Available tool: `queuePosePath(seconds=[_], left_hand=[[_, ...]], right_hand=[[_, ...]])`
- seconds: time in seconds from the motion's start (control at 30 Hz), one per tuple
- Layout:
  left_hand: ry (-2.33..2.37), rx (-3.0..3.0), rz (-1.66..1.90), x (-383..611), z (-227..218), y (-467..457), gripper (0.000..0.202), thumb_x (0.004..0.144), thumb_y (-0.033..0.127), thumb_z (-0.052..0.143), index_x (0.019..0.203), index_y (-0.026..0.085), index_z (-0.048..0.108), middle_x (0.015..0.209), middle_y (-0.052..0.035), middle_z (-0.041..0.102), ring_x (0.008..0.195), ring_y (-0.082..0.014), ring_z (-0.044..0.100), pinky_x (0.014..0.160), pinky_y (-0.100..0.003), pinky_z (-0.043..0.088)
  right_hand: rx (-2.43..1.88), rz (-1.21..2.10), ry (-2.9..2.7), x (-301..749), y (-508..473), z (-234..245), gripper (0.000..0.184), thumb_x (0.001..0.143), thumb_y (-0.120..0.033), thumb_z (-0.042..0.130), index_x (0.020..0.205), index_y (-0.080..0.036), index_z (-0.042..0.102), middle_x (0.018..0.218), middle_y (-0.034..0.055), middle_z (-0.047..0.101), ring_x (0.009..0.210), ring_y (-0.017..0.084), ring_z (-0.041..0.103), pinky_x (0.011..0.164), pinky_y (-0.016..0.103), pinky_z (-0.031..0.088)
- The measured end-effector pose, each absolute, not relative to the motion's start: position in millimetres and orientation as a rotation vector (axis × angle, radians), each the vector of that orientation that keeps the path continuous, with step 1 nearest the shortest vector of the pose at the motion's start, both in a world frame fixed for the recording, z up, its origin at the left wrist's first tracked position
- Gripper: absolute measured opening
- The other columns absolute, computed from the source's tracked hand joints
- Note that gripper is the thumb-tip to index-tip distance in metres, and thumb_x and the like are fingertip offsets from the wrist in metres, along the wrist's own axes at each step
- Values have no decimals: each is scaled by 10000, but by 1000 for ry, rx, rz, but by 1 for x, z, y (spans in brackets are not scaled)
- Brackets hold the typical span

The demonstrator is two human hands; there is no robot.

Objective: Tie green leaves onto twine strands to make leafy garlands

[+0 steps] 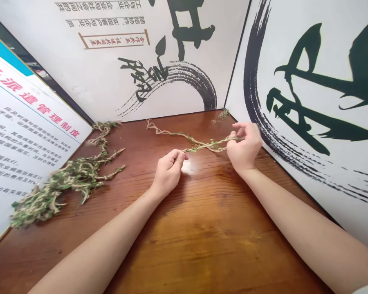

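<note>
"Head view, item one?"

"Leafy twine strand, between both hands over the wooden tabletop. Left hand: thumb and finger pinched on it. Right hand: fingertips closed on it."

"Reason for two holds?"

"Presumably to steady the span."

"Long axis?"

"Left to right, slightly away toward the right hand; loose length trails far-left toward the back panel."

"Item two?"

"Leafy twine heap, left, presumably kept aside for room."
</note>
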State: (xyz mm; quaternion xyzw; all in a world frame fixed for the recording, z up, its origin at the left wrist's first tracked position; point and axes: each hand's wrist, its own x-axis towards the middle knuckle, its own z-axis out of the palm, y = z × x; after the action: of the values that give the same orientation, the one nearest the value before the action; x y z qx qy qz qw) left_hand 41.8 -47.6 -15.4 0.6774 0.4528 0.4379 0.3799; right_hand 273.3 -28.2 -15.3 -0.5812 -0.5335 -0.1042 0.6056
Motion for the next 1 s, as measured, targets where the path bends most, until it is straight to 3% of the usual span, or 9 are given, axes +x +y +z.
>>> queuePosePath(seconds=[0.17, 0.27, 0.37, 0.47, 0.57, 0.67, 0.77, 0.9, 1.0], left_hand=[[1194, 1888, 1058, 41, -15, -46, 378, 981, 451, 506, 848, 144, 681, 665, -13, 533, 648, -124, 469, 637, -264, 369], [1178, 1754, 1080, 41, -17, -45, 403, 977, 477, 493, 792, 149, 638, 607, 0, 448, 599, -122, 414, 589, -266, 336], [1105, 1637, 1096, 41, -19, -43, 412, 958, 500, 503, 749, 157, 594, 568, 12, 383, 540, -112, 353, 531, -262, 300], [1070, 1514, 1105, 42, -18, -41, 394, 911, 513, 542, 730, 164, 562, 529, 29, 348, 480, -99, 318, 480, -254, 273], [1042, 1432, 1101, 43, -15, -39, 418, 860, 557, 574, 730, 160, 562, 560, -1, 461, 483, -107, 419, 465, -248, 309], [967, 1457, 1051, 41, -13, -38, 442, 823, 576, 615, 743, 143, 588, 653, -54, 581, 530, -123, 506, 485, -249, 353], [903, 1497, 1044, 40, -14, -38, 413, 849, 542, 619, 731, 153, 547, 597, -15, 519, 497, -101, 420, 493, -245, 321], [958, 1594, 1114, 40, -18, -38, 380, 865, 470, 592, 675, 151, 512, 623, -10, 478, 593, -106, 387, 578, -250, 328], [1020, 1602, 1087, 40, -18, -39, 374, 861, 466, 573, 680, 139, 567, 627, -14, 473, 606, -110, 392, 586, -251, 323]], right_hand=[[-1528, -159, -1405, 282, -21, -25, 650, 569, -35, 490, 1195, -165, 607, 1136, 137, 501, 1090, 305, 556, 900, 474, 477], [-1518, -137, -1726, 275, -24, -27, 915, 537, -51, 517, 1431, -241, 478, 1496, 176, 329, 1431, 398, 351, 1121, 642, 291], [-1314, 7, -2081, 273, -29, -20, 1001, 580, -90, 536, 1540, -283, 323, 1659, 164, 115, 1553, 393, 163, 1181, 662, 176], [-1170, 244, -2250, 276, -33, -10, 994, 638, -141, 540, 1579, -269, 247, 1687, 173, 139, 1574, 384, 144, 1184, 684, 162], [-1069, 321, -2106, 266, -39, 2, 892, 701, -142, 531, 1555, -248, 295, 1668, 159, 258, 1576, 334, 194, 1221, 639, 178], [-927, 432, -1965, 235, -44, 7, 780, 769, -121, 534, 1525, -196, 360, 1582, 160, 419, 1492, 269, 393, 1226, 496, 310], [-926, 699, -1906, 200, -44, 1, 654, 789, -99, 482, 1440, -164, 487, 1280, 133, 668, 1146, 221, 665, 1025, 404, 512], [-1010, 813, -1642, 186, -38, -15, 386, 762, -143, 478, 1107, -151, 651, 1025, 78, 720, 955, 201, 684, 877, 349, 536], [-1017, 702, -1761, 197, -35, -21, 297, 778, -189, 508, 1026, -144, 665, 853, 42, 703, 784, 178, 646, 764, 321, 495]])
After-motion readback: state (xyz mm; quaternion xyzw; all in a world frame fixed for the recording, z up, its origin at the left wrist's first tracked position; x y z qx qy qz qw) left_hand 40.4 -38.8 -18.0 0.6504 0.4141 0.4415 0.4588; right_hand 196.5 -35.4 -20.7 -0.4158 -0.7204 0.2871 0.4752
